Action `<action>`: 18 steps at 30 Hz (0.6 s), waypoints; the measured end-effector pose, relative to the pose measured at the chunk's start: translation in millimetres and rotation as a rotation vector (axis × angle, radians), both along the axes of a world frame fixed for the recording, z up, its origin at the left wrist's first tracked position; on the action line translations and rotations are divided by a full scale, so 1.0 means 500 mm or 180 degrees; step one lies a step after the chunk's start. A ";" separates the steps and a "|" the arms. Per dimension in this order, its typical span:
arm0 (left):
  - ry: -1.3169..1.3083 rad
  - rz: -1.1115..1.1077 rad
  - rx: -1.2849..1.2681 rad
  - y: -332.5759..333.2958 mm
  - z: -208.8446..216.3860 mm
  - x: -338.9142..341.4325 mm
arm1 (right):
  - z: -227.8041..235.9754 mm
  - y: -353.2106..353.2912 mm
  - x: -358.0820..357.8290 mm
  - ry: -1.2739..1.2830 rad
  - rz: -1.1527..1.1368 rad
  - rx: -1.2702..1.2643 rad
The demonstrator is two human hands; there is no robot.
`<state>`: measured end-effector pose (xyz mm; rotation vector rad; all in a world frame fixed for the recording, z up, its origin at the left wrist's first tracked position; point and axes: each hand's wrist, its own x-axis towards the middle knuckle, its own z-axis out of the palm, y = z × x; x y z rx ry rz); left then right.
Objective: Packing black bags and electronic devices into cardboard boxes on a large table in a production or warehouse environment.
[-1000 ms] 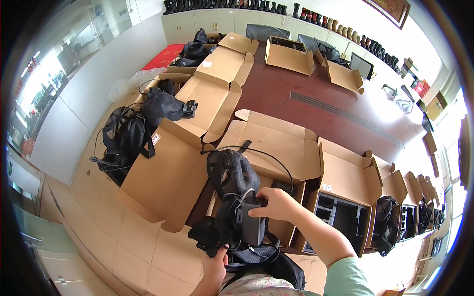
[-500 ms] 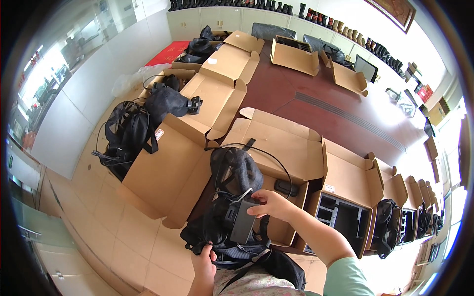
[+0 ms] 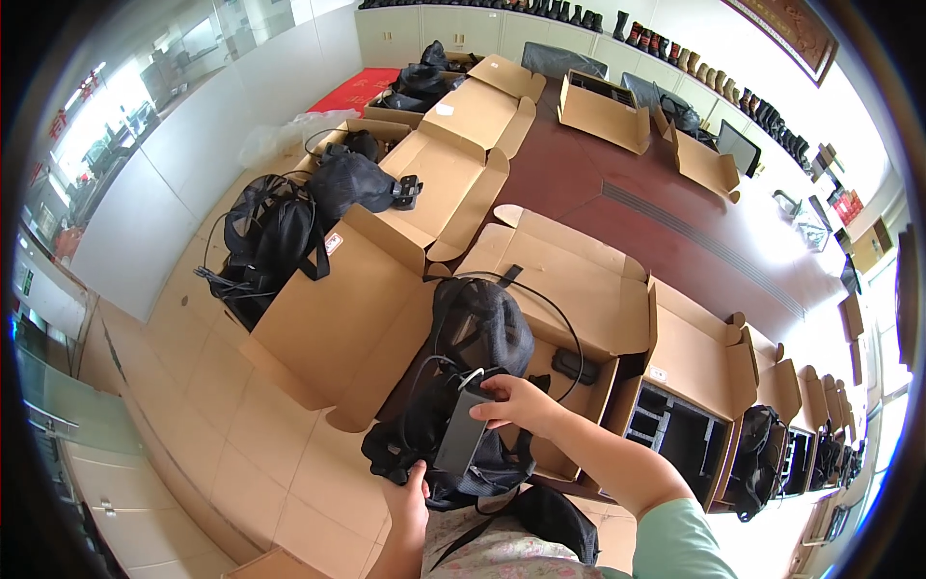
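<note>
A flat dark-grey rectangular box (image 3: 463, 432), like a power bank, stands tilted in front of me. My right hand (image 3: 519, 403) pinches its upper end between thumb and fingers. A pale cable end (image 3: 471, 378) curves over the box's top, close to my fingertips. Under and around the box lies a black bag with straps (image 3: 390, 455); my left hand (image 3: 409, 497) grips its near left edge, the fingertips partly hidden. Just beyond sits a black mesh cap-like piece (image 3: 482, 323), from which a black cable (image 3: 552, 307) arcs to the right.
An open cardboard box (image 3: 569, 289) holds a black oval case (image 3: 575, 366). To the left, another open carton (image 3: 338, 323) stands beside a black backpack (image 3: 265, 241). More cartons line the dark red table (image 3: 550, 169). A carton with a black slotted insert (image 3: 666, 425) is at right.
The whole view has shifted, so the surroundings sit farther right. My right hand still holds the grey box, which leans a little more. My left hand remains on the bag's edge.
</note>
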<state>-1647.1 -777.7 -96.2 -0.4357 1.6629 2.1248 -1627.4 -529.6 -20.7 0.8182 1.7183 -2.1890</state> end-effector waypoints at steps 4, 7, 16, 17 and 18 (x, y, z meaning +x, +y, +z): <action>0.0046 -0.0448 -0.0396 0.015 0.017 0.022 | -0.007 -0.005 0.005 0.0098 0.0201 0.0117; -0.0043 -0.0620 -0.0509 0.017 -0.012 0.028 | -0.024 -0.005 0.011 0.0135 0.0237 0.0181; -0.0532 -0.0988 -0.0096 -0.002 0.088 0.031 | -0.026 0.017 0.039 0.0172 0.0572 0.1606; -0.0531 -0.0992 -0.0096 -0.002 0.098 0.032 | -0.019 0.013 0.043 0.0112 0.0545 0.1727; -0.0667 -0.1006 -0.0008 -0.002 0.108 0.033 | -0.009 0.007 0.046 0.0112 0.0539 0.1728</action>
